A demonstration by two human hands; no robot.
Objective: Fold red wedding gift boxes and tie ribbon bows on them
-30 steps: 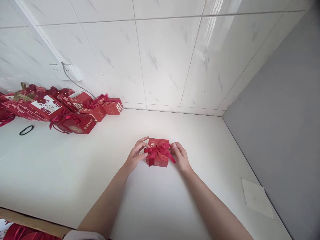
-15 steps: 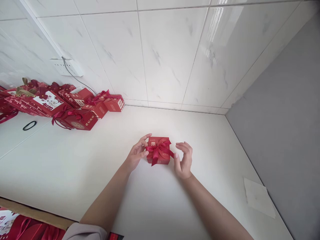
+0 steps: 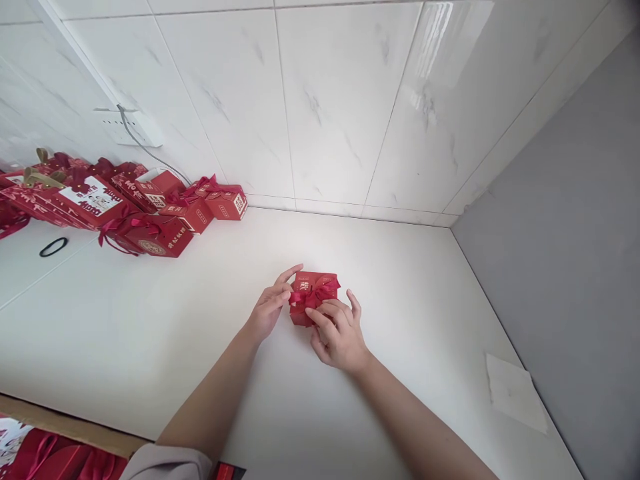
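Note:
A small red gift box [image 3: 309,277] with gold print stands on the white counter, tied with a dark red ribbon bow [image 3: 326,289]. At the box's left side, my left hand [image 3: 270,308] pinches the left loop of the ribbon between thumb and fingers, its index finger stretched along the box edge. My right hand [image 3: 343,337] reaches over the front right of the box. Its thumb and fingers are closed at the ribbon's hanging tail, and they cover that tail and part of the box front.
Several red gift boxes [image 3: 227,203] and bags [image 3: 95,203] line the wall at the left. Near them lie a black band [image 3: 53,247] and a cable [image 3: 145,148] from a socket. A carton [image 3: 75,427] with red boxes is at lower left. A white sheet [image 3: 515,392] lies at right.
My right hand has moved left from the right tail of the ribbon to the front of the box, onto the front tail. My left hand stays at the left loop.

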